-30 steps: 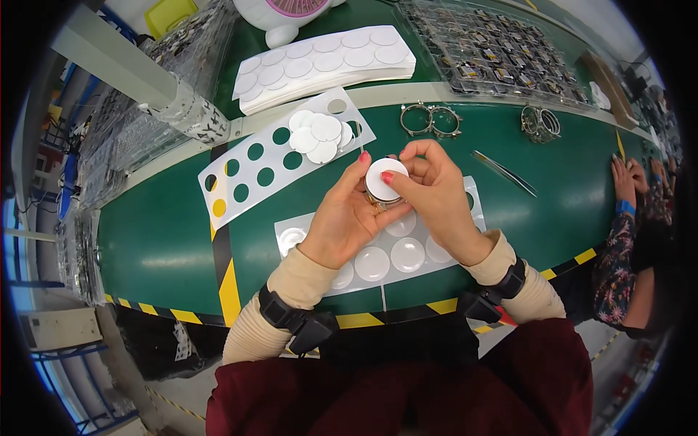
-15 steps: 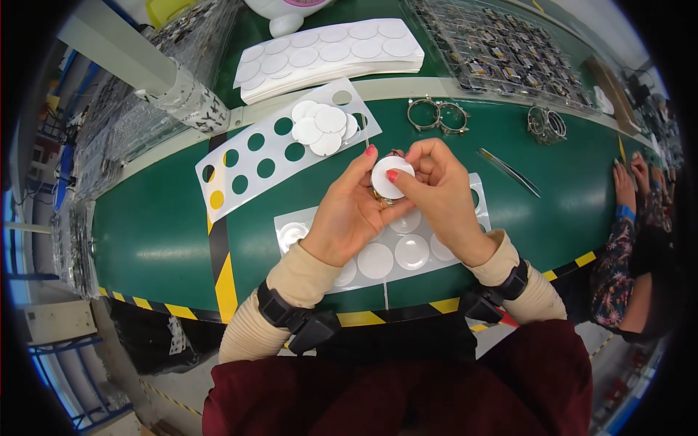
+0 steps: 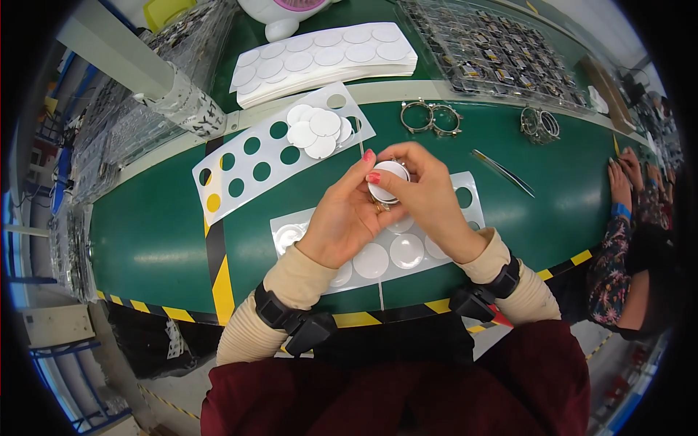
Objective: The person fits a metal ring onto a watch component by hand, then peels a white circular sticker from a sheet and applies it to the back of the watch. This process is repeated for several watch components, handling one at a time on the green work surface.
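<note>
Both my hands meet over the bench, holding a small round metal case with a white disc [image 3: 392, 179] on its top. My left hand [image 3: 339, 224] supports it from the left and below, fingers curled round its side. My right hand [image 3: 430, 203] grips its right side, the thumb pressed flat across the disc's face. The case's underside is mostly hidden by fingers; a bit of metal shows below the disc. Under my wrists lies a label sheet [image 3: 390, 271] with round white discs and a few cut-out holes, partly covered by my hands.
Beyond my hands lie a punched white sheet [image 3: 270, 151] bearing a pile of loose white discs [image 3: 323, 123], two metal rings [image 3: 433, 116], stacked rings [image 3: 538, 127] and tweezers [image 3: 503, 174]. Behind are stacked label sheets [image 3: 327, 70] and trays of parts [image 3: 502, 58]. Another person's hand [image 3: 619, 187] is at right.
The disc and case have tilted slightly in my hands, and my right thumb has slid toward the disc's left edge. The whole view has shifted slightly.
</note>
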Demonstrator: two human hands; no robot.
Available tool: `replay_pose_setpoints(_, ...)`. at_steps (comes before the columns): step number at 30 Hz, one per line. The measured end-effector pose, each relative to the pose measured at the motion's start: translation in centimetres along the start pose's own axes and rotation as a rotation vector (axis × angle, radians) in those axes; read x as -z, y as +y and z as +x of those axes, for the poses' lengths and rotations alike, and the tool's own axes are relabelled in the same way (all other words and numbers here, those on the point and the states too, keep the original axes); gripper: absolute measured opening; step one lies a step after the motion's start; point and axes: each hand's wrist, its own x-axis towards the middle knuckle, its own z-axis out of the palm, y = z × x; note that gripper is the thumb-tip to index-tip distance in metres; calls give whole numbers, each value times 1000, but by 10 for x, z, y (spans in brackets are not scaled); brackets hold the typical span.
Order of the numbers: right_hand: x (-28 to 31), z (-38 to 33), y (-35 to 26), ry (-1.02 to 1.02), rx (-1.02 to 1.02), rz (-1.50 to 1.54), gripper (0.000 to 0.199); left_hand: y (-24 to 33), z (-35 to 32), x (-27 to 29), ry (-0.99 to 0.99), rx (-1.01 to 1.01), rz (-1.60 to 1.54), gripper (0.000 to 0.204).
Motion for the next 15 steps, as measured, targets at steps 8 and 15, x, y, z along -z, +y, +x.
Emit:
replay_pose_setpoints(8, 4, 1, -3, -65, -35, 69, 18, 1, -4, -3, -20, 28, 39, 38)
replay_pose_setpoints(15, 4, -3, -9, -130, 27, -69, 21, 4, -4, -2, -9, 24, 66, 36)
